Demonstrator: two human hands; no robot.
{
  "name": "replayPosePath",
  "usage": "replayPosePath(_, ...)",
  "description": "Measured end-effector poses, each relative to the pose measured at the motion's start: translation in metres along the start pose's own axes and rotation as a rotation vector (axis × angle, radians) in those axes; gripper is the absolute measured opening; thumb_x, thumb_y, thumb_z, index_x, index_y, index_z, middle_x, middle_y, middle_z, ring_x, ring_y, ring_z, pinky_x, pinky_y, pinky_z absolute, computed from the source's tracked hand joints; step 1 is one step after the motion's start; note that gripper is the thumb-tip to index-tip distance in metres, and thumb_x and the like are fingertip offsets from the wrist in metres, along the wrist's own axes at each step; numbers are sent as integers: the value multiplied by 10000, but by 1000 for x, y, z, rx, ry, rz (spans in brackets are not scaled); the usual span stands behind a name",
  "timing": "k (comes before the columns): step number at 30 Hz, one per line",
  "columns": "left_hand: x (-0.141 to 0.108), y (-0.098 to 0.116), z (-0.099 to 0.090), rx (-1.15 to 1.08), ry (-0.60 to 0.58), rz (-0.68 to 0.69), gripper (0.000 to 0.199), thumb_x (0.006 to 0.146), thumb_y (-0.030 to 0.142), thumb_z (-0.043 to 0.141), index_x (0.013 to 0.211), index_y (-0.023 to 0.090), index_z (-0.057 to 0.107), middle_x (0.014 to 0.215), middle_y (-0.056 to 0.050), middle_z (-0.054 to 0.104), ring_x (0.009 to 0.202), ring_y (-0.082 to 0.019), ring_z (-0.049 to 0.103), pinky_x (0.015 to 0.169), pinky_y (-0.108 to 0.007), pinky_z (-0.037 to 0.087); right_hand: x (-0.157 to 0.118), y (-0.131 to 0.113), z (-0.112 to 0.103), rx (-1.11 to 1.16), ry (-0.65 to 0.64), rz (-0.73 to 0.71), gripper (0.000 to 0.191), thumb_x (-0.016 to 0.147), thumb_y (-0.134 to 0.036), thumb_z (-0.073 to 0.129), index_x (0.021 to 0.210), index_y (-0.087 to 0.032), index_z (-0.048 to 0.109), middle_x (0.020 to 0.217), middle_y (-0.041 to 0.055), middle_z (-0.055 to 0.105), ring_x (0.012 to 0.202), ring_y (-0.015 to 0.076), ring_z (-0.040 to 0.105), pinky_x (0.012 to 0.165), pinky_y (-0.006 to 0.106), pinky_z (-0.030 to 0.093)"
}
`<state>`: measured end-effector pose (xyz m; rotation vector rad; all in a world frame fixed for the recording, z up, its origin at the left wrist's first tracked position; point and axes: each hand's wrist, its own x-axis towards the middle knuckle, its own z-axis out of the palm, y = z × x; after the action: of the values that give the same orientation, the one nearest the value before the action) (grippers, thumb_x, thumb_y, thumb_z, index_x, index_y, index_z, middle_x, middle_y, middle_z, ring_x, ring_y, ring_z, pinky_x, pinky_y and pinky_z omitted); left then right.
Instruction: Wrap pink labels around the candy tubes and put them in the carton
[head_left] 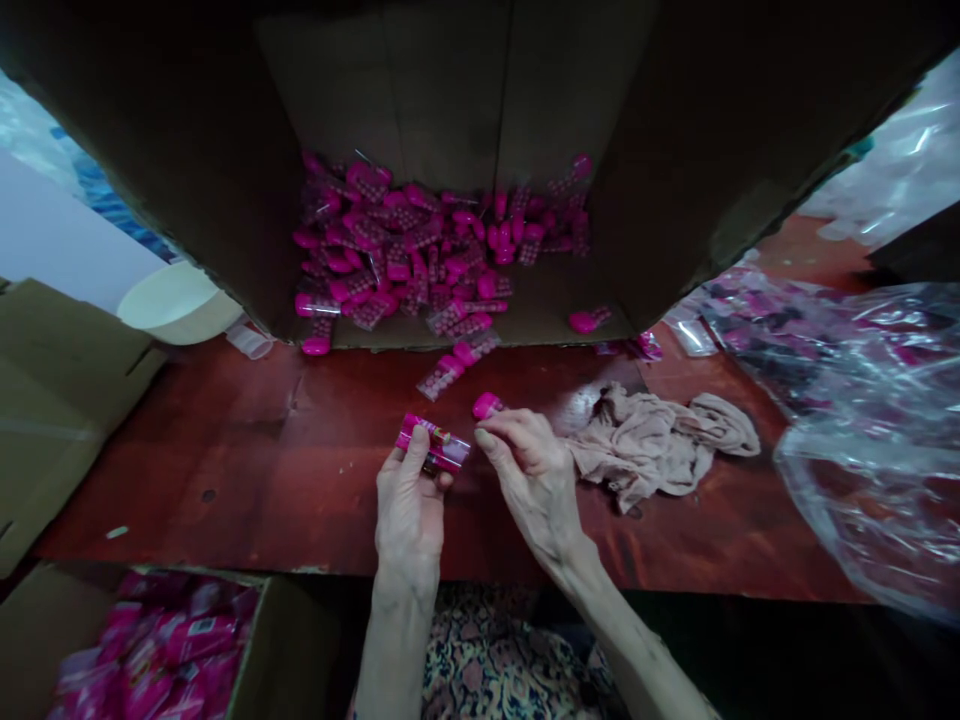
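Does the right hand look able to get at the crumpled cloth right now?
Likely yes: the crumpled cloth lies just beside the right hand, with nothing visible on top or between them, though whether that hand holds anything is unclear.

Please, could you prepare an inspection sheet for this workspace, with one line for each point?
Surface: red-brown table, marked.
Job's things: pink-and-clear piece; small pink piece; many pink-capped tubes, mostly inside the open carton.
Clutter: crumpled cloth; clear plastic bag at right.
Hands: left hand holds the pink-and-clear piece; right hand has fingertips at the small pink piece, grip unclear.
Cables: nothing seen.
Surroundings: lower-left box with pink packages; pale bowl.
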<state>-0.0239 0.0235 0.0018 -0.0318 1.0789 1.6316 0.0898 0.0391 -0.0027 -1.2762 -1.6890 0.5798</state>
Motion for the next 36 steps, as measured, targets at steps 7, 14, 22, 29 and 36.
replayPosePath(7, 4, 3, 1, -93, 7, -49, 59, 722, 182, 680, 721, 146, 633, 612, 26, 638, 462, -54, 539, 350, -147, 355, 4, 36, -7, -559, -43, 21, 214, 880, -261, 449, 938, -139, 615, 949, 161, 575, 889, 299, 466, 745, 439, 417)
replayPosePath(14, 4, 6, 7, -122, 53, -57, 101, 708, 185, 694, 667, 137, 615, 580, 20, 616, 448, -52, 518, 366, -146, 360, -11, 19, -12, -184, 78, 175, 138, 818, -304, 572, 872, -178, 578, 758, 41, 626, 676, 191, 567, 620, 312, 444)
replayPosePath(22, 4, 2, 9, -107, 31, -36, 80, 710, 176, 692, 700, 138, 623, 602, 20, 625, 468, -49, 523, 375, -144, 359, -32, -7, -22, 112, 99, 332, 133, 761, -317, 647, 803, -200, 601, 690, -6, 623, 604, 141, 572, 579, 259, 466)
replayPosePath(29, 5, -1, 12, -134, 43, -92, 127, 795, 199, 601, 686, 138, 620, 600, 12, 630, 475, -56, 532, 378, -152, 359, -37, -3, -14, 268, 46, 438, 151, 762, -327, 645, 815, -197, 589, 743, 13, 650, 671, 160, 603, 634, 284, 493)
replayPosePath(36, 6, -7, 13, -144, 39, -82, 113, 748, 232, 658, 691, 135, 643, 624, 8, 634, 519, -59, 529, 487, -164, 411, -39, -6, -15, 198, 55, 404, 131, 754, -312, 643, 779, -195, 590, 666, -11, 617, 578, 132, 564, 568, 253, 471)
